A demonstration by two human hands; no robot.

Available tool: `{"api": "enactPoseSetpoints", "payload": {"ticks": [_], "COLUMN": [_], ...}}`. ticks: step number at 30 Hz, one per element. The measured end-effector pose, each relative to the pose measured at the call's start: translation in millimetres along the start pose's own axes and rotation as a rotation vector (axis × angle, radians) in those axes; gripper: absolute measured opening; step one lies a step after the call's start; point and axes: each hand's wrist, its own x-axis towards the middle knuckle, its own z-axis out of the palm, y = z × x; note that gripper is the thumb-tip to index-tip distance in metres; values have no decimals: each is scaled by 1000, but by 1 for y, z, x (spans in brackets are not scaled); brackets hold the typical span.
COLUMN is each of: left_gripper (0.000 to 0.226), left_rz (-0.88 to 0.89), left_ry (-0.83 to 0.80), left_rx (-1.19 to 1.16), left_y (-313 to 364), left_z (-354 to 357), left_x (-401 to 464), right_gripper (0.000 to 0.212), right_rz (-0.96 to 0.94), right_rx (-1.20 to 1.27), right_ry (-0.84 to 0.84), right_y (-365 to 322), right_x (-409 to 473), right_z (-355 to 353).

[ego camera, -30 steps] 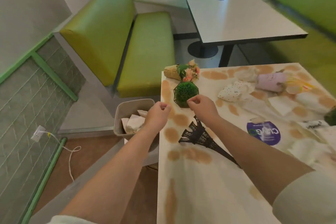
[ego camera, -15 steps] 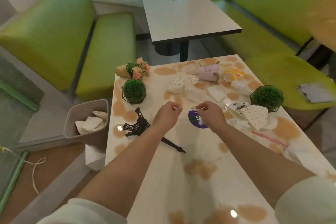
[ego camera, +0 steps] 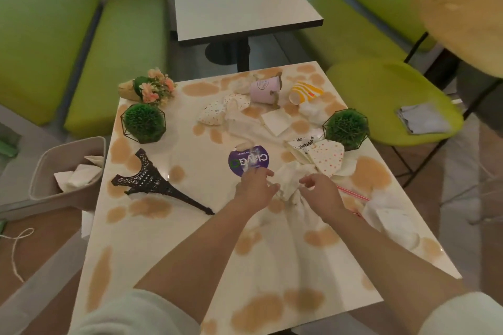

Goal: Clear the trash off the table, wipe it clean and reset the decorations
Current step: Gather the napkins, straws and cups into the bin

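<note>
Clearly I am in the trash-clearing step, with wiping and resetting not yet begun: my left hand (ego camera: 254,187) and right hand (ego camera: 321,193) are both down at the middle of the tabletop (ego camera: 174,247), over a crumpled napkin (ego camera: 292,185) that lies just near of the purple round sticker (ego camera: 249,160). My left fingers (ego camera: 265,173) look curled in toward the napkin's left edge and my right fingers (ego camera: 306,182) are bent in a loose pinch at its top, though motion blur keeps me from telling whether either really grips the paper. More trash waits beyond: a dotted paper wrapper (ego camera: 328,156) to the right, a red straw (ego camera: 351,194) beside my right hand, a pink cup (ego camera: 265,89) and a yellow striped cup (ego camera: 304,92) tipped over at the far edge. The bin (ego camera: 43,168) stands off the left side of the tabletop, already holding some paper. Next, I judge, I need to gather the napkin firmly and carry it left across the fallen tower model (ego camera: 152,183) without catching it. The orange stains mean wiping comes later.
</note>
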Motion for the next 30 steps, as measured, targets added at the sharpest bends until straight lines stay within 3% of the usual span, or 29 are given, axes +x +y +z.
{"api": "enactPoseSetpoints", "payload": {"ticks": [5,10,17,20,25,30], "left_gripper": [70,81,71,69,68,63], "left_rz": [-17,-43,-61,-94,-97,-130], "left_ry": [4,-11,70,82,123,248], "left_rx": [182,295,268,166,-189,-427], "left_y": [18,30,35,35,18,-6], "left_z": [26,40,43,36,12,-30], "left_x": [8,17,25,27,27,20], "right_gripper": [49,33,23,16,18,23], "right_rz": [-141,-264,-224,-136,-40,-35], "right_rx": [-388,-534,-378,-135,317,409], "right_ry": [-153,-107,-132,-102,-61,-61], "right_y": [25,37,46,42,14,-32], "right_x": [0,-3,6,9,14,22], "right_z": [-1,2,4,0,-1,13]}}
